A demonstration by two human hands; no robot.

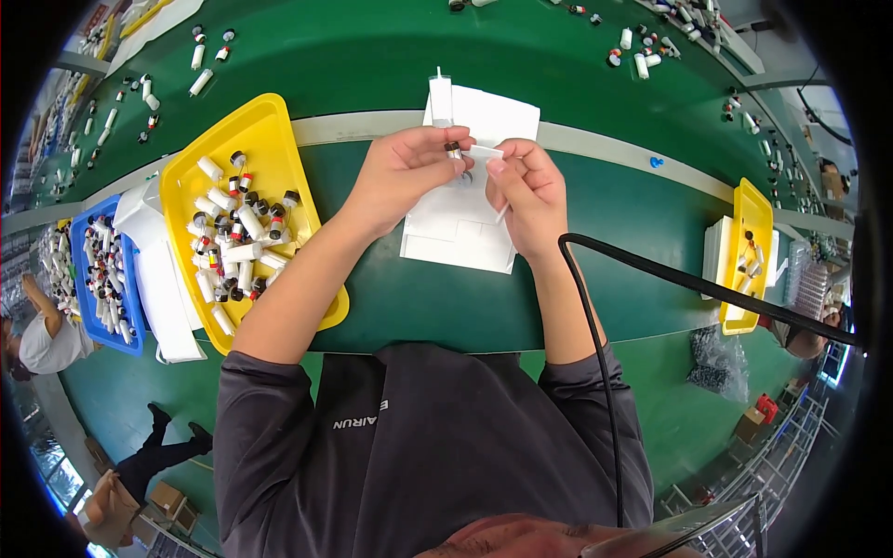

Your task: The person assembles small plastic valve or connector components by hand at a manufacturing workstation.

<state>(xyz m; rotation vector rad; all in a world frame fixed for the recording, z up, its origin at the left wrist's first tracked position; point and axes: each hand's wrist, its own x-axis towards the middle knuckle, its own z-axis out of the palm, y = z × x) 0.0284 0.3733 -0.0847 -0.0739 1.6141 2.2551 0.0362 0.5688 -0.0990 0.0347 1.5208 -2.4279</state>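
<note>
Left hand (398, 177) pinches 1 slim, dark-topped cylinder (453, 149).

A factory workshop was indicated; the large yellow tray (272, 119) was heaped with small parts (249, 222); beyond it, a green surface (363, 56) was likewise strewn.

The forearms (314, 270) angle inward, left hand (402, 175) near right hand (532, 191), both hands pinching.

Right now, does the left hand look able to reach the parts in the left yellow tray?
Probably yes: the tray is close and most of its parts lie uncovered. But the left hand appears to hold a small cylinder, which it may need to release first.
</note>
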